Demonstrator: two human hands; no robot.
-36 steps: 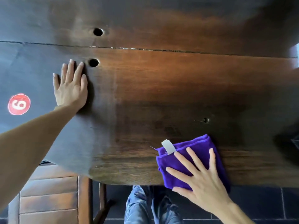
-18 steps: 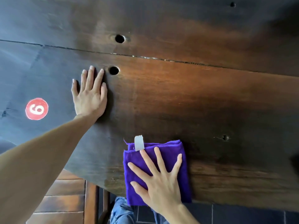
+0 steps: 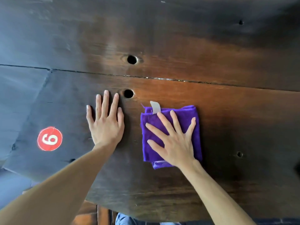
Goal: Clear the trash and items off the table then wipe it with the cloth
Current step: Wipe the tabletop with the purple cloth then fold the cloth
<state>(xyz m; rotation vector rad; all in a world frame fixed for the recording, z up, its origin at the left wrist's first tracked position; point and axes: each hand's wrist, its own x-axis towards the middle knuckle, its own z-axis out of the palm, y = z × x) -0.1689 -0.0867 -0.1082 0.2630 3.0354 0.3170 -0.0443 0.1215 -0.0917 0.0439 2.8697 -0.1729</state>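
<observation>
We've got both hands flat on the table [image 3: 211, 111], dark wood planks. Right hand [image 3: 176, 140] is spread wide, fingers straight, pressing down on the folded purple cloth [image 3: 183, 114]; nothing gripped. Cloth sits mid-table, just right of centre, with a grey tag [image 3: 155, 107] sticking out at its far left corner. A bit of its near edge shows under our wrist. Left hand [image 3: 105, 122] lies palm down on bare wood just beside the cloth, not touching it, fingers straight and close together, holding nothing. Round hole [image 3: 128, 93] just past the left index fingertip, a second one [image 3: 131, 59] beyond the plank seam. Red round sticker [image 3: 50, 138] with a white number sits well left of the left hand. Two smaller holes out on the right side. Below the near table edge we see a bit of denim and a wooden seat.
</observation>
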